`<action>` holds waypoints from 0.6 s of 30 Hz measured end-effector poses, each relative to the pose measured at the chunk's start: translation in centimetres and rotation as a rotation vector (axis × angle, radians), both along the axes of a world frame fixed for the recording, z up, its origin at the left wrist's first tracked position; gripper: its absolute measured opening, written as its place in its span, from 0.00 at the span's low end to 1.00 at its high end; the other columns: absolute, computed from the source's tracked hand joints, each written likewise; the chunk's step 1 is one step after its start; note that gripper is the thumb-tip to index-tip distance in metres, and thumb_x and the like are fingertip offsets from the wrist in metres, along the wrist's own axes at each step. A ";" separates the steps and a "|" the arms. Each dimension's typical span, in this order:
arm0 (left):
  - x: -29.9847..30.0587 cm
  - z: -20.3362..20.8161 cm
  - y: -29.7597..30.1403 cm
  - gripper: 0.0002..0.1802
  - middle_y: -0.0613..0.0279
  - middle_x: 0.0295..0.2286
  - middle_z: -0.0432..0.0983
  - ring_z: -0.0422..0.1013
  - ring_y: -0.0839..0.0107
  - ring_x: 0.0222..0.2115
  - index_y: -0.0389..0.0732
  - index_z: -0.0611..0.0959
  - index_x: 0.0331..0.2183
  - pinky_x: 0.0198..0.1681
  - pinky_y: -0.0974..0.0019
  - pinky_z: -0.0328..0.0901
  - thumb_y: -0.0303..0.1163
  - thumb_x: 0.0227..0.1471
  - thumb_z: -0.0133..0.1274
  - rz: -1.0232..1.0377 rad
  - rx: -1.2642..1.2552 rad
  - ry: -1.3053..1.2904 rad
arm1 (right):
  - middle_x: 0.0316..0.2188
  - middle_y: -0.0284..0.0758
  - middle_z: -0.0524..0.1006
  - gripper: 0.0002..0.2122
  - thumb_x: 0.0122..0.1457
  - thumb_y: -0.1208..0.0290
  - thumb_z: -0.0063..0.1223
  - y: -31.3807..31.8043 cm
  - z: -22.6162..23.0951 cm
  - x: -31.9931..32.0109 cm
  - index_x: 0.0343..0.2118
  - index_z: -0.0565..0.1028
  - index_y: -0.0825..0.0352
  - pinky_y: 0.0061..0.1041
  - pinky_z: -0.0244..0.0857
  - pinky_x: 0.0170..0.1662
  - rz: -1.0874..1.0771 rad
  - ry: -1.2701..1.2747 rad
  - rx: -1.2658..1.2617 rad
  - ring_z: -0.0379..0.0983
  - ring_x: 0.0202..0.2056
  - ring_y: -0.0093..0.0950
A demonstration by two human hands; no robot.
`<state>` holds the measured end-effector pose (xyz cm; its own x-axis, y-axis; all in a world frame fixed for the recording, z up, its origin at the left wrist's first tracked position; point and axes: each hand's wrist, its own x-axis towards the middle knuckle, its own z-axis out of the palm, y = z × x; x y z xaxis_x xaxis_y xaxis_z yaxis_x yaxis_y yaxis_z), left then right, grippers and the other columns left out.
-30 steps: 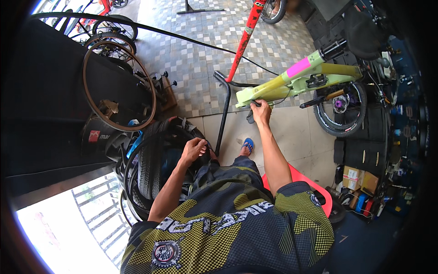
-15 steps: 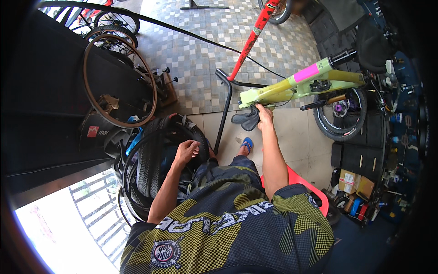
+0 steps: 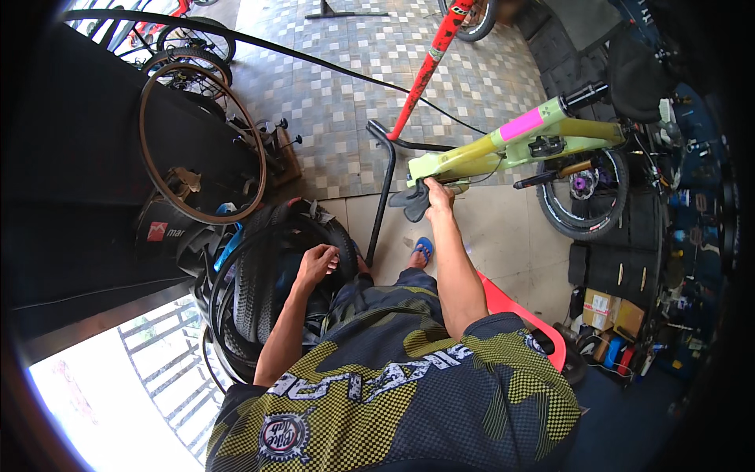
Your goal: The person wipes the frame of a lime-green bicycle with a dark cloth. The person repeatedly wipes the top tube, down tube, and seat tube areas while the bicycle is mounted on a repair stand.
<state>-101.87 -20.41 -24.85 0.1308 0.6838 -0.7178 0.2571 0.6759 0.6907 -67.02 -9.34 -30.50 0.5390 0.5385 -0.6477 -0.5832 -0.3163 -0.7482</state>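
Note:
My right hand [image 3: 440,200] grips a dark grey cloth [image 3: 413,202] against the near end of a yellow-green bicycle frame [image 3: 464,159], just below its edge. A pink patch [image 3: 522,124] marks one tube of this frame. Further left, my left hand [image 3: 318,265] hovers in front of my body with its fingers curled in; nothing shows in it. Below and beside that hand lies a heap of black bicycle tyres [image 3: 255,295].
A red stand post [image 3: 425,82] rises from black legs [image 3: 383,197] ahead. On the left leans a brown-rimmed wheel hoop [image 3: 145,149]. A bicycle wheel [image 3: 588,234] is under the frame at right, near cardboard boxes [image 3: 599,310]. A red plastic seat [image 3: 519,311] is beside me.
My right hand and the cloth have shifted slightly left along the end of the frame, and the cloth's folds look different. My left hand has hardly moved.

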 end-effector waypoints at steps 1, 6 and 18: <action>-0.1 -0.1 -0.2 0.16 0.67 0.29 0.79 0.73 0.78 0.27 0.37 0.84 0.41 0.32 0.71 0.70 0.41 0.68 0.52 -0.009 0.001 -0.002 | 0.46 0.44 0.81 0.17 0.53 0.75 0.65 -0.1 0.0 -0.2 0.45 0.80 0.78 0.40 0.75 0.44 0.039 -0.078 -0.012 0.79 0.43 0.34; -0.7 0.0 0.0 0.16 0.67 0.30 0.79 0.73 0.78 0.28 0.37 0.85 0.42 0.32 0.71 0.70 0.41 0.68 0.52 -0.041 0.052 0.006 | 0.49 0.48 0.80 0.22 0.51 0.70 0.65 0.8 -0.7 2.7 0.46 0.78 0.81 0.38 0.70 0.54 -0.032 -0.179 -0.096 0.78 0.50 0.40; -2.6 -0.8 -1.5 0.17 0.65 0.29 0.80 0.74 0.77 0.28 0.36 0.85 0.44 0.32 0.70 0.70 0.41 0.68 0.51 -0.083 0.048 0.059 | 0.37 0.42 0.84 0.14 0.50 0.68 0.65 -0.1 -0.4 1.7 0.37 0.81 0.72 0.35 0.71 0.48 0.094 -0.623 -0.164 0.80 0.40 0.38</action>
